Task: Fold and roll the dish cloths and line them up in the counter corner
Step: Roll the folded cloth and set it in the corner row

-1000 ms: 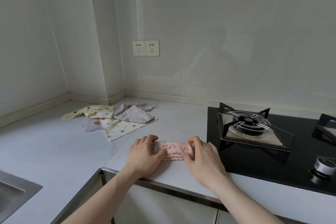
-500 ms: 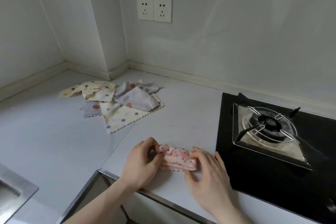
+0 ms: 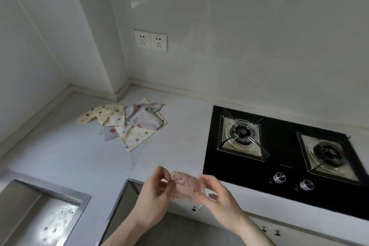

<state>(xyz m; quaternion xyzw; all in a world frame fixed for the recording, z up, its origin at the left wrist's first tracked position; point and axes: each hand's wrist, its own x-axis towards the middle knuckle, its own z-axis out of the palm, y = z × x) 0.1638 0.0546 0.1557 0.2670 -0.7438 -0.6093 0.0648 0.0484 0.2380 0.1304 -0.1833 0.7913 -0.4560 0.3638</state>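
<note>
A small pink spotted cloth (image 3: 184, 184), rolled into a short bundle, is held in the air in front of the counter's front edge. My left hand (image 3: 154, 195) pinches its left end and my right hand (image 3: 217, 193) grips its right side. A loose pile of cream and grey spotted dish cloths (image 3: 127, 124) lies flat on the white counter (image 3: 60, 156) near the back corner, well beyond both hands.
A black gas hob (image 3: 279, 156) with two burners and two knobs fills the counter to the right. A steel sink (image 3: 40, 211) sits at the lower left. Two wall sockets (image 3: 150, 41) are above the corner. A wall column (image 3: 111, 90) juts out behind the pile.
Both hands have lifted the pink cloth off the counter; it was lying flat under them and is now a bundle held in the air. The view has pulled back and up.
</note>
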